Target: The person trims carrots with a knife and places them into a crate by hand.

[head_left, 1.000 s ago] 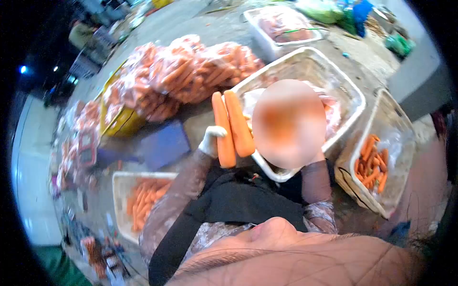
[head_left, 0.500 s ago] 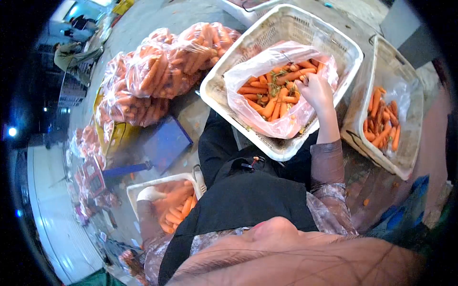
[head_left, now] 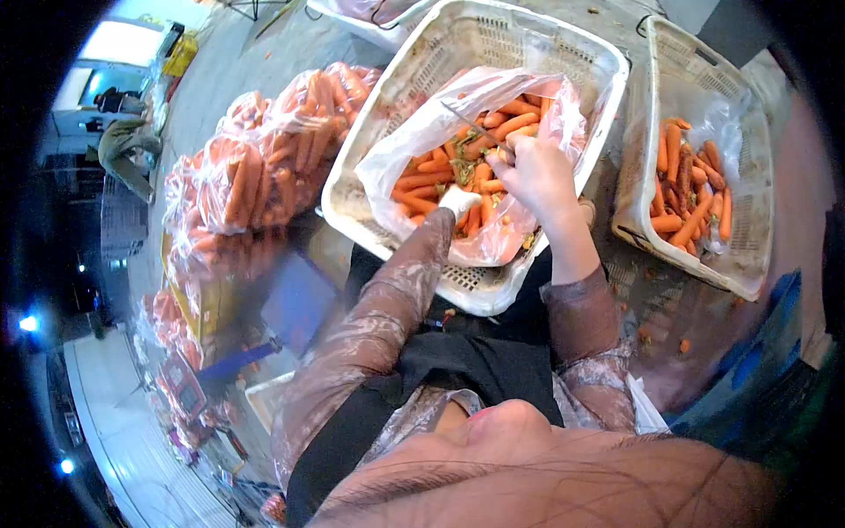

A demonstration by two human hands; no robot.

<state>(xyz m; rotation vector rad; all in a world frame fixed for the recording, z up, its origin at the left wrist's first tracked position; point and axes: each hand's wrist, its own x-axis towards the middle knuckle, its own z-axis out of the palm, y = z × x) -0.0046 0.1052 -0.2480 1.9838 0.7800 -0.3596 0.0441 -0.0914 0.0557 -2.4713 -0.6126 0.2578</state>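
A white crate (head_left: 341, 189) stands in front of me, holding an open plastic bag (head_left: 385, 167) of orange carrots (head_left: 427, 179), some with green tops. My right hand (head_left: 539, 180) is closed on a thin-bladed knife (head_left: 471, 121) above the carrots, its blade pointing to the upper left. My left hand (head_left: 459, 203), in a white glove, reaches into the near side of the bag among the carrots. Its fingers are too unclear to tell whether it grips one.
To the right stands a second crate (head_left: 764, 189) with loose carrots (head_left: 691, 189) and clear plastic. Several filled bags of carrots (head_left: 233, 180) are piled at left, near a blue platform scale (head_left: 299, 304). A person (head_left: 128, 154) bends over at far left.
My left hand has moved from the small basket of carrots at lower left into the bag. My right hand stays over the bag, and the knife blade now shows. The view has shifted.
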